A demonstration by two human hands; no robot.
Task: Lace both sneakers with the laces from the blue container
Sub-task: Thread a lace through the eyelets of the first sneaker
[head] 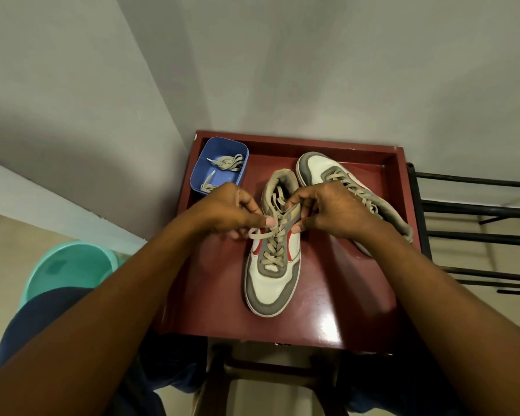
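A white, grey and red sneaker (272,283) lies toe toward me in the middle of the red table (336,295). A beige lace (275,246) crisscrosses its lower eyelets. My left hand (222,210) pinches the lace's left end beside the upper eyelets. My right hand (327,211) pinches the other end at the right side of the tongue. The second sneaker (321,166) lies behind my right hand, toe pointing away, laced, partly hidden. The blue container (219,151) at the back left holds more beige laces (227,165).
The table has a raised rim at the back and right. A black metal rack (475,232) stands to the right. A teal plastic tub (66,265) sits on the floor at the left. Grey walls meet in a corner behind the table.
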